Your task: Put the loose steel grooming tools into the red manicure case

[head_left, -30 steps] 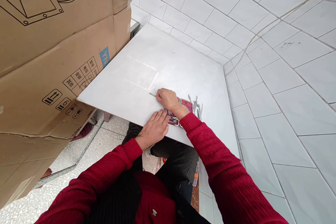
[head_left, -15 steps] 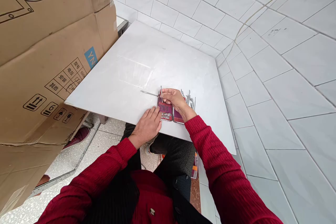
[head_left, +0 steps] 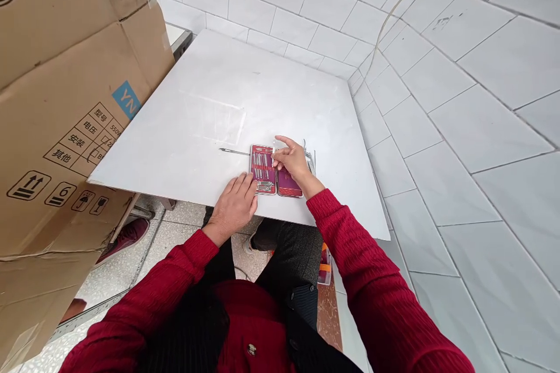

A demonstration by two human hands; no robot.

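Note:
A manicure case (head_left: 289, 187) with a red and purple lining lies unfolded near the table's front edge. Several slim metal tools sit in loops in its left half, with a nail clipper (head_left: 265, 186) below them. My left hand (head_left: 235, 203) lies flat, its fingertips at the case's left edge. Above the case, my right hand (head_left: 291, 158) pinches a small, slim metal manicure tool (head_left: 274, 145) upright; its exact kind is unclear. Left of the case rests a pointed metal tool (head_left: 233, 151). Metal nippers (head_left: 310, 154) lie partly hidden behind my right hand.
The white tabletop (head_left: 280, 99) meets a tiled wall (head_left: 420, 128) at the back and right. A large cardboard box (head_left: 79, 99) stands along the left side. A cable (head_left: 389, 14) runs down the wall. Below the table are a dark red shoe (head_left: 129, 236) and a container with an orange part (head_left: 324, 268).
My right hand has shifted right, from over the case's left half toward its fold, still pinching the tool. More of the looped tools now show. The camera view has also shifted.

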